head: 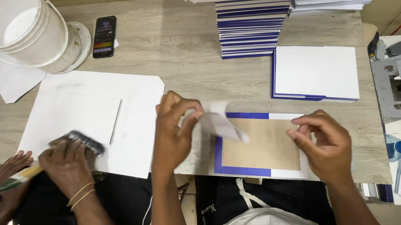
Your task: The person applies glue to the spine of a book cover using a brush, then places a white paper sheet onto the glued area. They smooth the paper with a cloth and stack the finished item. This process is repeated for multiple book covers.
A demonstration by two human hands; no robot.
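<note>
fingers (187,113) pinch a curled white paper strip (223,119).

Bench (179,41): pale grey wood grain, runs the full width.
Far left: white bucket (21,30) standing in a white lid, black phone (104,37) just beside it.
Left front: large white sheets (131,112), overlapping.
Middle back: tall stack of blue-edged booklets (250,28).
Right: short booklet pile (316,71), white face up.
Front edge: open blue-bordered cover (263,145), brown board inside.
</note>
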